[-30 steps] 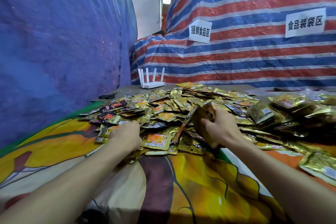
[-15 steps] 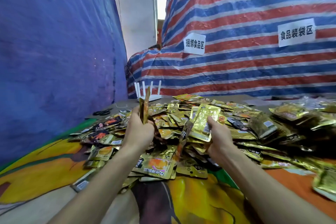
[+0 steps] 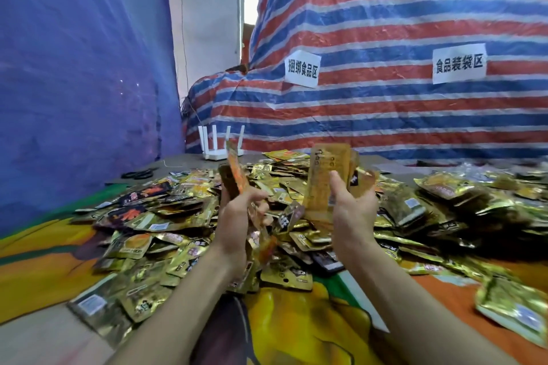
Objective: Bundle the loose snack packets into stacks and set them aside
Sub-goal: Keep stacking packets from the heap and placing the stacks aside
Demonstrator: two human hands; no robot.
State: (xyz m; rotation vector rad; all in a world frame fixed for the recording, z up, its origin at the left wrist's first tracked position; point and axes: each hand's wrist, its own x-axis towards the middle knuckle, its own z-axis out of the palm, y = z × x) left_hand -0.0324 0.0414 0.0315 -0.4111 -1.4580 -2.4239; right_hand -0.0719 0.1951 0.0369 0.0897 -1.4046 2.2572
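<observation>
A wide heap of loose gold and black snack packets (image 3: 184, 216) covers the table in front of me. My left hand (image 3: 237, 216) grips a few gold and orange packets (image 3: 234, 175) edge-on, held upright above the heap. My right hand (image 3: 353, 210) holds a small upright stack of gold packets (image 3: 326, 175), thumb across its front. The two hands are raised side by side, a short gap between them.
A yellow and orange printed cloth (image 3: 311, 320) covers the table. A white router (image 3: 221, 142) stands at the back by black scissors (image 3: 139, 174). More packets (image 3: 513, 310) lie at the right. A blue tarp (image 3: 83, 68) is left, a striped tarp (image 3: 400, 115) behind.
Both hands came up off the heap, each lifting packets. They have moved closer together, and the right hand's stack now stands upright.
</observation>
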